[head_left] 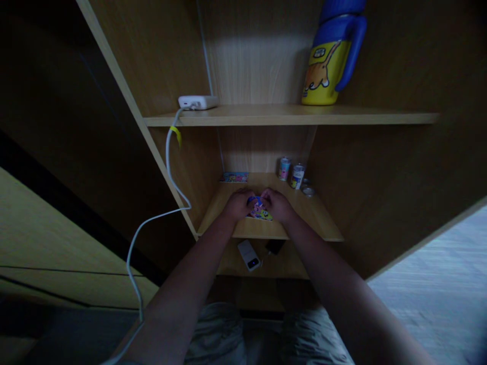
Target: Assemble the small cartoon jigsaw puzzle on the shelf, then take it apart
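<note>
Over the lower wooden shelf board [213, 215], a small colourful card with cartoon figures [261, 210] is between my two hands. My left hand [239, 203] has its curled fingers at the card's upper left side. At the upper right side, my right hand [278, 204] is closed in the same way, its fingertips near those of the left. The card lies on or just above the board; I cannot tell which. A similar flat cartoon-printed strip [234, 177] rests at the back left. Two small printed cans [283, 169] stand at the back right, near round metal lids [307, 190].
Above, a shelf [258, 115] carries a white power adapter [198, 102] and a yellow-and-blue handled bottle [327, 61]. A white cable [167, 152] hangs down on the left. Below lie a white power bank [249, 254] and a dark object [275, 246].
</note>
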Available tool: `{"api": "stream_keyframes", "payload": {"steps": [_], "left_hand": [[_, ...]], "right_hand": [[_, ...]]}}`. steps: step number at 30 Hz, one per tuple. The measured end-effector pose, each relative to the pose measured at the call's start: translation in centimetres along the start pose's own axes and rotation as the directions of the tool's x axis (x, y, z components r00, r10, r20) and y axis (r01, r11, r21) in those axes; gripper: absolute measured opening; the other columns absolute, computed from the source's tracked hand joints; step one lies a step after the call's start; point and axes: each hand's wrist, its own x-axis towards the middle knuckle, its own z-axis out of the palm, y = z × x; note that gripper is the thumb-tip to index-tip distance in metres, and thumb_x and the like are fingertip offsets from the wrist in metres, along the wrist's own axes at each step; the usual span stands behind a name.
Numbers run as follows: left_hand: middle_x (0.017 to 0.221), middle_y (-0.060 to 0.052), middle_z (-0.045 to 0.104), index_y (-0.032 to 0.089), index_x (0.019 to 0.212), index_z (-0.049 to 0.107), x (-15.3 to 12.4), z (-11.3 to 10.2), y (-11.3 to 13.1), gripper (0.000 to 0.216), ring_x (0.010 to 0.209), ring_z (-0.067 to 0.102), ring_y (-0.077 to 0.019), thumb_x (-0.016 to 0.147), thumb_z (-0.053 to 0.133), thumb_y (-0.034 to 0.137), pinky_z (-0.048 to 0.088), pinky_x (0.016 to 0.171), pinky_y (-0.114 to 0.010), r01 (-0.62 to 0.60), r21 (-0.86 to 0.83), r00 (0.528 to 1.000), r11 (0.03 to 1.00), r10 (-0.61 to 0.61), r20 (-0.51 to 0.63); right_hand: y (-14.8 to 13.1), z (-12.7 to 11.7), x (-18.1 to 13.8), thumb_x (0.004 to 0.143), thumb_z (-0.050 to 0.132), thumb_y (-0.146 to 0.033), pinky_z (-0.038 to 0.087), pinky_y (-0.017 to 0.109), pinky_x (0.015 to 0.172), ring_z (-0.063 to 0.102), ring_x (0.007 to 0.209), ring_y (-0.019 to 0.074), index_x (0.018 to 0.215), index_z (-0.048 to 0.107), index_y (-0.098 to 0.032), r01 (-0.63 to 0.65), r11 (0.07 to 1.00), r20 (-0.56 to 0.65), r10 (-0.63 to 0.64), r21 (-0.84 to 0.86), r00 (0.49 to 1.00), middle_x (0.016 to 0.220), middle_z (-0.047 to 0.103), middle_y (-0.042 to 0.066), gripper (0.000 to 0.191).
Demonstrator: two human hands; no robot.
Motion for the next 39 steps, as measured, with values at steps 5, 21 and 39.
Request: {"api": "stream_keyframes", "payload": {"steps": [5, 21, 39], "left_hand": [[0.103, -0.008, 0.079, 0.024, 0.104, 0.078, 0.1, 0.2, -0.2, 0.018, 0.100, 0.071, -0.0269, 0.101, 0.067, 0.037, 0.054, 0.100, -0.041, -0.032, -0.020, 0.999, 0.999, 0.033, 0.015], [0.097, -0.006, 0.078, 0.025, 0.098, 0.080, 0.2, 0.6, -0.9, 0.014, 0.100, 0.070, -0.0261, 0.097, 0.068, 0.032, 0.054, 0.098, -0.040, -0.037, -0.058, 0.999, 0.998, 0.038, 0.030], [0.099, -0.005, 0.080, 0.025, 0.097, 0.080, 0.2, 0.7, -1.1, 0.014, 0.100, 0.071, -0.0252, 0.097, 0.067, 0.029, 0.055, 0.096, -0.038, -0.009, -0.079, 1.000, 0.997, 0.011, 0.023]], "right_hand": [[0.2, 0.0, 0.0, 0.095, 0.069, -0.016, 0.054, 0.028, 0.082, 0.071, 0.086, 0.0171, 0.109, 0.071, -0.020, -0.018, 0.996, 0.032, 0.016, 0.088, 0.999, 0.095, 0.077, 0.002, 0.015], [-1.1, -0.7, -0.1, 0.101, 0.065, -0.016, 0.056, 0.033, 0.095, 0.074, 0.100, 0.0218, 0.113, 0.083, -0.023, 0.045, 0.998, 0.022, -0.044, -0.043, 0.999, 0.111, 0.081, 0.008, 0.023], [0.5, 0.0, 0.4, 0.095, 0.066, -0.017, 0.059, 0.035, 0.093, 0.076, 0.091, 0.0205, 0.103, 0.079, -0.021, -0.068, 0.996, 0.031, 0.066, 0.056, 0.997, 0.098, 0.081, 0.005, 0.016]]}}
